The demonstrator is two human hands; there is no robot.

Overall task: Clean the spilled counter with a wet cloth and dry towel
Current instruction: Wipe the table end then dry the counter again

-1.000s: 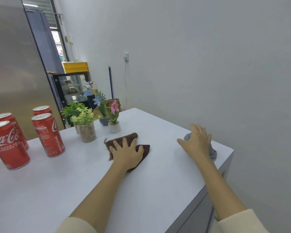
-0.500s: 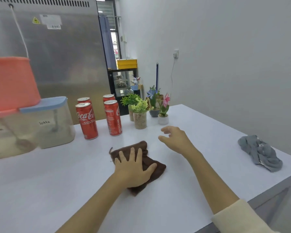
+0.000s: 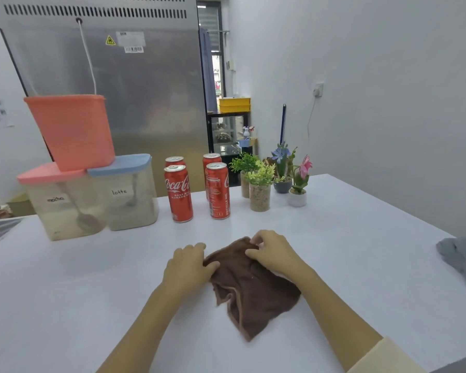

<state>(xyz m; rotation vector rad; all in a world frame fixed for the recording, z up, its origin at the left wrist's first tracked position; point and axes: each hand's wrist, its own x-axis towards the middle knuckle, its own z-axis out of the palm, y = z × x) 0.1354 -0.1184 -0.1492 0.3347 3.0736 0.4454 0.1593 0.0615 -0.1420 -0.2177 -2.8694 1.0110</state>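
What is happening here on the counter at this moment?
A person works on the brown cloth lying on the white counter. The left hand grips its left edge, and the right hand pinches its far edge. A crumpled grey cloth lies untouched at the counter's right end. No spill is visible.

The cloth (image 3: pixel 253 286) is dark brown with a lighter tan hem, and the towel (image 3: pixel 462 261) is grey. The counter (image 3: pixel 361 238) is white; the cans (image 3: pixel 179 193) are red with white lettering.
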